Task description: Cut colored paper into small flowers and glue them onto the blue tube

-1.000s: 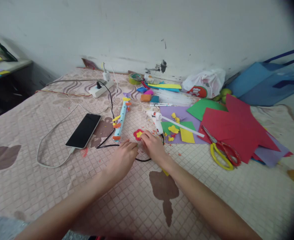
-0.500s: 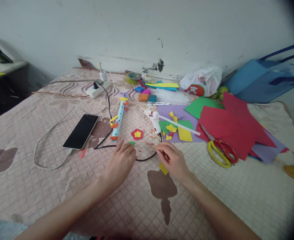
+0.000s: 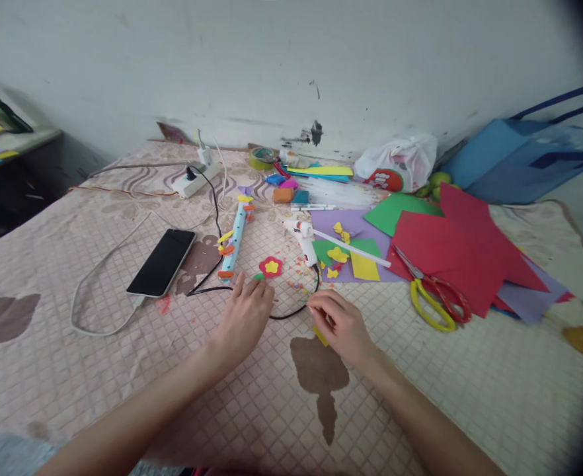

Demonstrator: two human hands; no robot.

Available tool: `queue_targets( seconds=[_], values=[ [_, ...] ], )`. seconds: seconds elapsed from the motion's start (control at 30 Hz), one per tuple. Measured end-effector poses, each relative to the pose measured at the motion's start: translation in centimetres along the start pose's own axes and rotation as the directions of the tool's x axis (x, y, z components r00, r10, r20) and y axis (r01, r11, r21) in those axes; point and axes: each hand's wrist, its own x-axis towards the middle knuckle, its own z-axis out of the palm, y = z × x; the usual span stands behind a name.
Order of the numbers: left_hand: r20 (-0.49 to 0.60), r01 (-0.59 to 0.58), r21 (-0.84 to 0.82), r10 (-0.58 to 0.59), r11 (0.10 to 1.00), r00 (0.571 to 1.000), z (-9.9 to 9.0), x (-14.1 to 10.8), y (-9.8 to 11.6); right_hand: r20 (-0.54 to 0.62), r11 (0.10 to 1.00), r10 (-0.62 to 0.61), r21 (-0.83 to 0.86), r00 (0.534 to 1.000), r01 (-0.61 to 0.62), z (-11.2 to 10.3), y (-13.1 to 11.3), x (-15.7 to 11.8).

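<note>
My left hand (image 3: 246,314) rests palm down with bent fingers, its fingertips beside a small green piece (image 3: 258,276) and just below a red flower with a yellow centre (image 3: 270,267). Whether anything lies under its fingers is hidden. The fingers of my right hand (image 3: 341,324) are pinched together near the black cord; anything between them is too small to make out. Partly covered by that hand is a yellow paper piece (image 3: 320,335). A white glue gun (image 3: 302,241) with a long stick lies beyond. Left of the flower stands out a decorated light blue strip (image 3: 236,241).
A phone (image 3: 162,262) with a white cable lies left, below a power strip (image 3: 197,180). Scissors (image 3: 433,301) and red sheets (image 3: 450,248) are at the right. Clay blocks, tape (image 3: 262,158) and a plastic bag (image 3: 398,165) line the back.
The view has shifted slightly. My left hand has moved a little right, closer to the flower and over part of the green piece. My right hand stays pinched, slightly lower.
</note>
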Motion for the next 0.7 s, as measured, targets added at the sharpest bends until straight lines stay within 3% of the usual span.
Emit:
queue_targets(
  seconds=[0.2, 0.37, 0.53, 0.63, 0.7],
  values=[
    [0.007, 0.014, -0.001, -0.014, 1.000, 1.000, 0.0, -0.1, 0.1, -0.002, 1.000, 0.007, -0.008, 1.000, -0.007, -0.2, 0.0, -0.4],
    [-0.007, -0.062, -0.098, 0.061, 0.993, 0.998, -1.6, -0.9, 1.3, -0.018, 1.000, -0.002, 0.007, 1.000, 0.002, -0.5, 0.2, -1.0],
    [0.151, -0.108, -0.272, 0.153, 0.956, 0.977, -2.7, -1.3, 3.5, -0.040, 0.999, 0.032, -0.024, 0.999, -0.033, -1.8, 0.7, -2.0],
    [0.159, -0.093, -0.304, 0.146, 0.948, 0.976, -2.4, -0.9, 4.3, -0.164, 0.984, 0.111, -0.118, 0.980, -0.131, -4.2, 2.1, -2.6],
    [0.166, -0.071, -0.337, 0.134, 0.939, 0.977, -2.0, -0.4, 4.4, -0.313, 0.941, 0.178, -0.222, 0.933, -0.254, -6.5, 4.0, -2.9]
  ],
)
